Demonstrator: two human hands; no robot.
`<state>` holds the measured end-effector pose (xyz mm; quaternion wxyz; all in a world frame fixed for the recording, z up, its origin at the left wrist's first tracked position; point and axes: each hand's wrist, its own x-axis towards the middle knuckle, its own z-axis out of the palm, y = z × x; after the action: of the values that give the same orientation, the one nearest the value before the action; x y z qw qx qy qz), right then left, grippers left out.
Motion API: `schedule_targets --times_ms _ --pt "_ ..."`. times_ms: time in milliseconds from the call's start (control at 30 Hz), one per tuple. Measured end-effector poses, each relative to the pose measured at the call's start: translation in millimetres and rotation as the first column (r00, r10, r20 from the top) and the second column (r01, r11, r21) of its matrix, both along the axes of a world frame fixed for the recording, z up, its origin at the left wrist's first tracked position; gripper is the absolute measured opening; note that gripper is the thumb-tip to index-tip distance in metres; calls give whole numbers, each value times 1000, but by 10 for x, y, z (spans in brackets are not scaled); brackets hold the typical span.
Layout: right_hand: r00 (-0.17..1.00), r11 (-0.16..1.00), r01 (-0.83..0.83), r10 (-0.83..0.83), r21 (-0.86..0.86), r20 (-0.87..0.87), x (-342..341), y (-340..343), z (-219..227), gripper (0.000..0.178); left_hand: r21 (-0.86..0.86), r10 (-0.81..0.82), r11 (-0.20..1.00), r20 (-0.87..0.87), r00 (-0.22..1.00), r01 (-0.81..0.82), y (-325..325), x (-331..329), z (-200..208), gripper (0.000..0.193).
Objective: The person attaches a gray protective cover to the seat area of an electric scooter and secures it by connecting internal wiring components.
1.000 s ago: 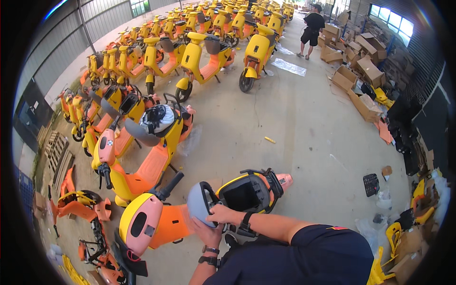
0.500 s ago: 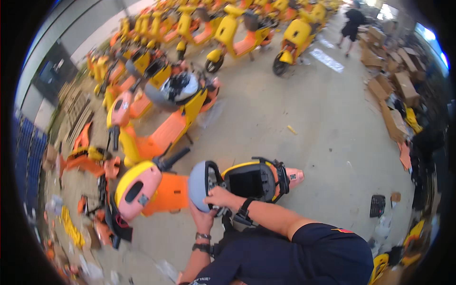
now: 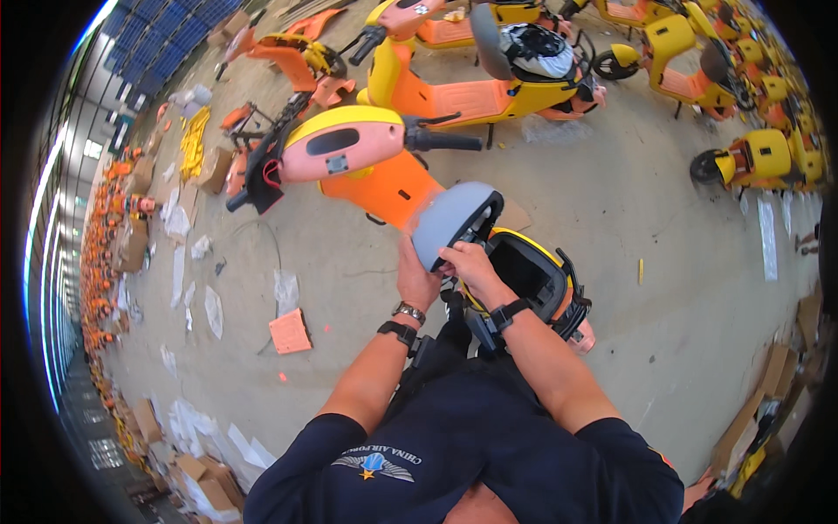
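A yellow, orange and pink scooter (image 3: 403, 185) stands in front of me, its grey seat (image 3: 447, 220) tipped up toward the handlebar. My left hand (image 3: 417, 275) grips the seat's near edge from its outer side, some fingers out of sight. At the same edge, my right hand (image 3: 474, 269) has its fingers bent against the rim and underside; whether they pinch a small part there is hidden. Behind the raised seat, the dark storage bin (image 3: 522, 266) lies uncovered, ringed by yellow bodywork. The black handlebar grip (image 3: 449, 141) points to the right.
Another yellow scooter (image 3: 471, 98) with a plastic-wrapped bundle on it stands just beyond. More scooters fill the far right. An orange panel (image 3: 290, 331) and plastic scraps lie on the floor at left. Cardboard boxes (image 3: 779, 371) line the right side.
My view has swung left, so the scooter appears turned and more of the left floor shows. Both hands stay at the raised seat's edge.
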<state>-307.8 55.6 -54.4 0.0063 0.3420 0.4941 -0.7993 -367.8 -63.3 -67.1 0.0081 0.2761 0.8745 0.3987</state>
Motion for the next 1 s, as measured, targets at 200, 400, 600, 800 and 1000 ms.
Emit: schedule_targets --times_ms 200,400,600,800,1000 --pt "999 999 -20 19 27 50 96 98 165 19 19 17 1000 88 996 -18 -13 2 -39 77" --pt "996 996 85 -86 20 7 190 -119 273 10 120 33 992 -6 999 -32 -160 -28 -368 90" --pt "997 991 -41 49 -129 58 313 -88 572 26 69 -3 998 -47 999 6 -229 -13 -364 81" --pt "996 927 5 -37 -376 -78 346 -46 439 29 92 -15 996 -60 998 21 -195 -18 -404 82" --pt "995 920 -95 84 -379 -46 217 1 543 27 78 -6 997 -60 998 11 -182 -21 -415 79"
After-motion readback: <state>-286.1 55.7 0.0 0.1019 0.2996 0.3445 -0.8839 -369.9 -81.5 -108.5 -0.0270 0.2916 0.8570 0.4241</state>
